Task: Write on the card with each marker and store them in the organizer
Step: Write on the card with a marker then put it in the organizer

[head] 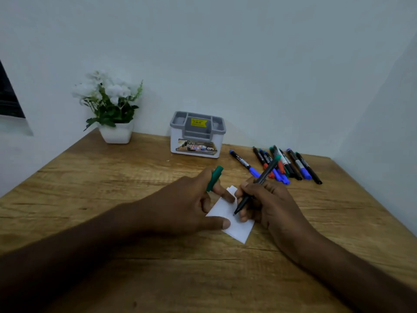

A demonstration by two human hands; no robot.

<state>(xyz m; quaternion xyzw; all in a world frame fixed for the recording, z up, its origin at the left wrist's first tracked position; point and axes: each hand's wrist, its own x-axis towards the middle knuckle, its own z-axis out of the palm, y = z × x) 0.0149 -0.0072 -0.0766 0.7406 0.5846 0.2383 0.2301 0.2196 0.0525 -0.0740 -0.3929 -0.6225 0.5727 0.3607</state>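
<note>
Both forearms are entering from frame bottom. Left hand (180,204) is pinning white card (237,224) at centre w/ thumb, fingers gripping green cap (214,178). Right hand (268,204) is gripping uncapped marker (257,186), tip touching card. Organizer (197,134) is sitting upper centre; spare markers (286,163) are lying centre-right.

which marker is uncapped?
The green-ended marker in the right hand, tip on the card. Its green cap is in the left hand; the pile stays capped.

markers (279,164) ~10 | card (237,227) 1 | organizer (196,134) 1 | plant (112,109) 1
</note>
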